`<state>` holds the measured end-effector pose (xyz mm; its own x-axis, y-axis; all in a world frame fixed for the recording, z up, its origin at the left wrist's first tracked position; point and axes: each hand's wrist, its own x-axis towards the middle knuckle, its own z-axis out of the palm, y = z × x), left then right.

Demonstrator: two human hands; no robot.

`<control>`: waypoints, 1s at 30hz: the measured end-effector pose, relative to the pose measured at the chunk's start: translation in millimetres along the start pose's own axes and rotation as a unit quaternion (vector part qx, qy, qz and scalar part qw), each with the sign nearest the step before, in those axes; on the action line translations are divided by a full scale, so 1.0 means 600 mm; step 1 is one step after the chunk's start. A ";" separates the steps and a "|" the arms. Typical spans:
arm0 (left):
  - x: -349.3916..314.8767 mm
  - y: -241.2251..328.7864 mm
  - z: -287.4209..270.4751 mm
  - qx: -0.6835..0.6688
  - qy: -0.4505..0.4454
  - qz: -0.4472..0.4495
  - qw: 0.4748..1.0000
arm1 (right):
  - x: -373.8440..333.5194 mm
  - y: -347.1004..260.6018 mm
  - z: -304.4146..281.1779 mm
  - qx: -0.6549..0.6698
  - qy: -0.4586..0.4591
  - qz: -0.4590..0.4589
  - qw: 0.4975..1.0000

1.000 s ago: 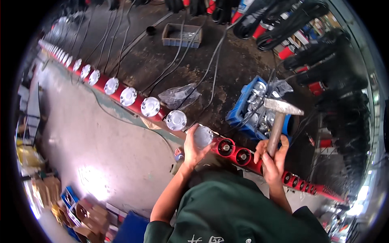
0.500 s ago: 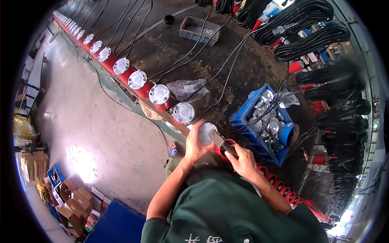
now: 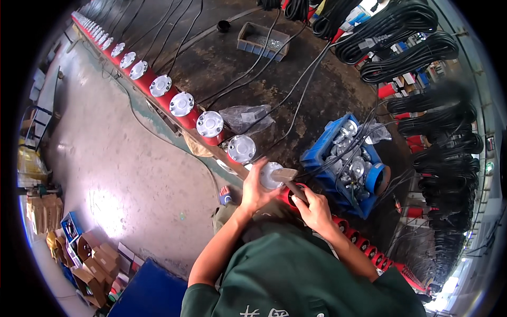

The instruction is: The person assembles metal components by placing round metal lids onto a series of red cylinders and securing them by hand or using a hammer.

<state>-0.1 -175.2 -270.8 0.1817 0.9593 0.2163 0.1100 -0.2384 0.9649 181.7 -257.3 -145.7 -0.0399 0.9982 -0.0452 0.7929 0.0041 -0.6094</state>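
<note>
Silver metal, the cap (image 3: 268, 180) sits within the left hand (image 3: 257, 191), thumb and fingers curled around its side; the right hand (image 3: 317, 212) grips a hammer (image 3: 285, 175) by its handle, head over the cap's right part, contact unclear. Best, I judge, to keep the cap level, fingers clear, taps light and even. A second ago, the hammer stood raised nearer the blue crate (image 3: 312, 155) beyond the right hand.

Hammer (image 3: 285, 175) at cap (image 3: 268, 176), capped cylinders (image 3: 181, 104) left, crate (image 3: 312, 152) right, tray (image 3: 261, 50) behind
</note>
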 end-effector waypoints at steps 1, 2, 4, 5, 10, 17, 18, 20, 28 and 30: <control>0.001 -0.001 0.003 -0.003 0.005 0.006 1.000 | -0.001 -0.009 0.002 0.016 0.030 0.004 0.999; 0.001 -0.001 0.004 -0.006 0.009 0.012 1.000 | -0.003 -0.014 0.004 0.031 0.061 0.009 0.998; 0.003 0.003 0.004 -0.008 0.009 0.012 1.000 | -0.006 -0.006 0.003 -0.007 0.025 0.041 0.999; 0.002 0.003 0.002 -0.010 0.004 0.009 1.000 | -0.007 -0.001 0.001 -0.029 -0.004 0.038 0.999; 0.000 -0.007 -0.005 -0.001 -0.013 0.015 1.000 | -0.007 -0.048 -0.013 0.023 0.030 -0.010 0.999; -0.003 -0.006 -0.005 -0.013 -0.009 -0.009 1.000 | 0.002 -0.028 -0.002 -0.011 -0.007 0.027 1.000; -0.002 -0.005 -0.003 -0.014 -0.009 -0.011 1.000 | 0.004 -0.038 -0.010 0.025 0.000 0.033 0.999; -0.002 -0.004 -0.001 -0.004 0.002 0.007 1.000 | -0.008 -0.034 0.000 0.034 0.040 0.018 0.998; 0.002 -0.010 -0.003 -0.020 -0.013 0.016 1.000 | -0.012 -0.020 -0.001 0.002 -0.014 0.032 0.999; -0.002 -0.007 -0.001 -0.029 -0.018 0.009 0.999 | -0.015 -0.007 0.010 0.004 0.014 0.035 0.999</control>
<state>-1.3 -175.3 -275.1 0.2181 0.9488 0.2285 0.0501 -0.2447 0.9683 175.0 -266.6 -147.1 0.0322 0.9973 -0.0666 0.7879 -0.0663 -0.6122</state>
